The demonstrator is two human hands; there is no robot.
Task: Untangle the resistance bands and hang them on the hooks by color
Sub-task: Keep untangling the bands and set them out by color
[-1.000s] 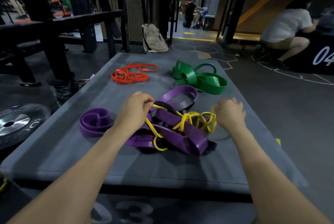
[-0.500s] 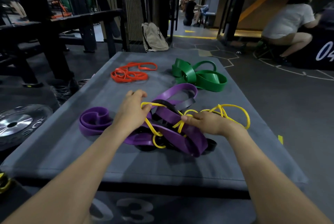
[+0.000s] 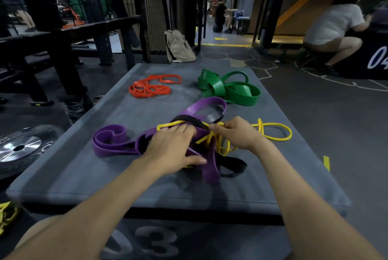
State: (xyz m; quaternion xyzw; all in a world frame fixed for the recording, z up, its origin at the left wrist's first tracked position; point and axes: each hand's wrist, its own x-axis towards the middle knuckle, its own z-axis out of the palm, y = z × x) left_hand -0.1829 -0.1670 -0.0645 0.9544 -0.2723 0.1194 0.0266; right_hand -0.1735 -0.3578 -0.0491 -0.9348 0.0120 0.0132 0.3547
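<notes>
A tangle of bands lies mid-box on the grey padded box (image 3: 63, 175): wide purple bands (image 3: 113, 144), a black band (image 3: 233, 167) and a thin yellow band (image 3: 275, 133) whose loop trails out to the right. My left hand (image 3: 170, 150) lies flat on the purple part of the tangle with fingers spread. My right hand (image 3: 237, 133) pinches the yellow band where it meets the black one. An orange band pile (image 3: 151, 87) and a green band pile (image 3: 228, 89) lie apart at the far end. No hooks are in view.
A steel weight plate (image 3: 19, 148) lies on the floor at left, beside a black bench frame (image 3: 63, 53). A beige bag (image 3: 178, 47) leans beyond the box. A person (image 3: 331, 28) crouches at the far right, another sits down the corridor.
My left hand let go of the yellow band and now presses flat on the purple bands. My right hand moved left along the yellow band, whose loop has slid out to the right.
</notes>
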